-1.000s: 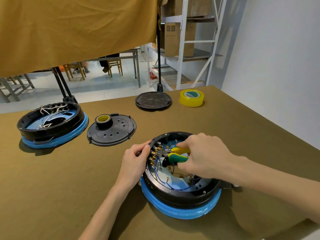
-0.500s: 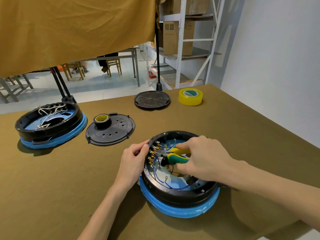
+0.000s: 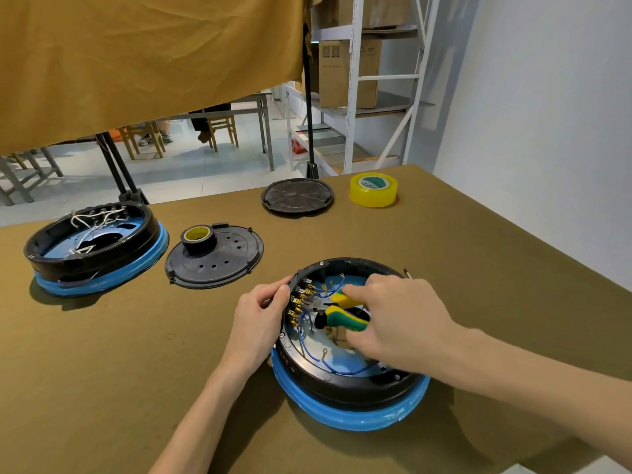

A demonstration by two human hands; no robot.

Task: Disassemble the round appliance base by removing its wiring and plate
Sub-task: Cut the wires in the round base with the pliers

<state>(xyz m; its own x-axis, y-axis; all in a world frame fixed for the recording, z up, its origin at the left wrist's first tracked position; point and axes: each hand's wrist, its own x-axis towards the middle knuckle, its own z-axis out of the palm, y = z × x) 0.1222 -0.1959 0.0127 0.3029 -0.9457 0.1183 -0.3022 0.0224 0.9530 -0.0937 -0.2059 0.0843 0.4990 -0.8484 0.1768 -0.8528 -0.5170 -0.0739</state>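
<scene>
A round black appliance base (image 3: 355,388) with a blue lower rim lies open side up on the olive table in front of me. Blue wires (image 3: 309,348) with ring terminals loop across its floor, and a row of brass terminals (image 3: 299,304) lines its left inner wall. My left hand (image 3: 261,318) grips the base's left rim beside those terminals. My right hand (image 3: 396,319) reaches inside and holds yellow-and-green-handled pliers (image 3: 337,307), whose dark jaws point left at the brass terminals.
A second black-and-blue base (image 3: 92,248) with white wires sits at the far left. A black perforated plate (image 3: 219,260) carrying a roll of black tape (image 3: 199,237) lies between them. Another black disc (image 3: 297,197) and a yellow tape roll (image 3: 373,189) sit at the far edge.
The pliers' jaws have edged slightly closer to the brass terminals. My left hand keeps its hold on the rim. The view shifted a little.
</scene>
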